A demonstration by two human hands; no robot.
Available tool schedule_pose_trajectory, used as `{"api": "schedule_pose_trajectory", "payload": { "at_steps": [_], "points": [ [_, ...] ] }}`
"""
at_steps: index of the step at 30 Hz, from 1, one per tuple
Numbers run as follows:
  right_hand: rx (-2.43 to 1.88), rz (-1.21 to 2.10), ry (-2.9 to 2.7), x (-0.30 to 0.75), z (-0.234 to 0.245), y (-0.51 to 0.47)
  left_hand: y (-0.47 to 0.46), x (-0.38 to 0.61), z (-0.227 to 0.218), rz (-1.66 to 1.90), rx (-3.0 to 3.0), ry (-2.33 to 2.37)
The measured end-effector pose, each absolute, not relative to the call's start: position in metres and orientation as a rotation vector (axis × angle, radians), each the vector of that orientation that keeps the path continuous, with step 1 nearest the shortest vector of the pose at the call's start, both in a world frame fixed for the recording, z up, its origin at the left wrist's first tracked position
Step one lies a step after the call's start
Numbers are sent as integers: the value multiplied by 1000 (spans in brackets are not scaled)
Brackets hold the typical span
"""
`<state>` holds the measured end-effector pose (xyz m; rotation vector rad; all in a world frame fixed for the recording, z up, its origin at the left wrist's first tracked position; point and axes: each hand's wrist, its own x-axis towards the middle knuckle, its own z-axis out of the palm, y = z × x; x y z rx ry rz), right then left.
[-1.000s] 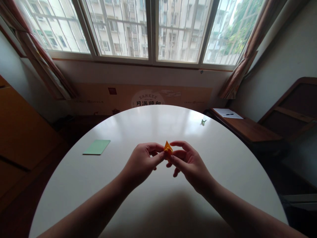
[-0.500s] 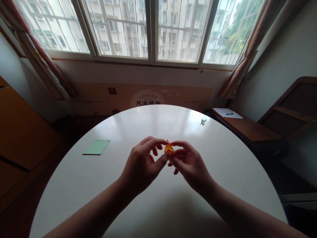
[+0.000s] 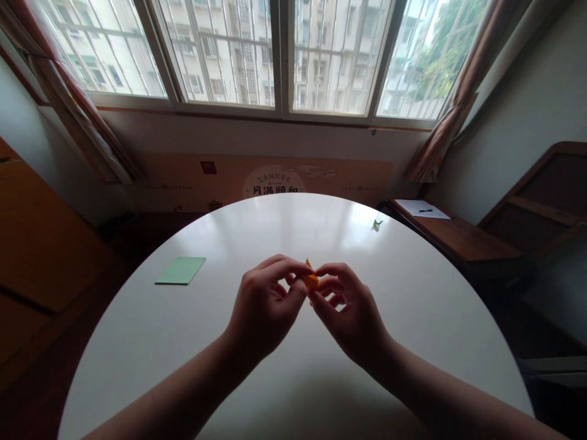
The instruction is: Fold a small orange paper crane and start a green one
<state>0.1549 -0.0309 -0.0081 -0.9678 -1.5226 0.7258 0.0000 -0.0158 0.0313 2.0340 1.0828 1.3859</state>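
Observation:
A small piece of folded orange paper is held up between my two hands above the white round table. My left hand pinches it from the left with thumb and index finger. From the other side, my right hand has its index finger and thumb closed at the paper's right edge. A pointed orange tip sticks up over the fingertips, while the lower part is partly covered by my fingers.
To the left on the table lies a stack of square light green paper. A small folded green paper figure stands near the far right edge. Beyond it, a wooden side table carries a white sheet with a pen.
The orange paper has turned and tilted between my fingers, so less of its folded face shows. My left thumb has shifted up, and my right fingers have curled in.

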Motion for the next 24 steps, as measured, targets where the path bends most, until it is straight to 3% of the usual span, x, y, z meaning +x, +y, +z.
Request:
{"api": "schedule_pose_trajectory", "payload": {
  "at_steps": [15, 24],
  "points": [
    [-691, 1153, -1438, 166, -5, -31, 0, -14, 41, 1174, 1845, 811],
    [-711, 1128, -1454, 165, -3, -33, -1, -10, 41, 1089, 1450, 797]
  ]
}}
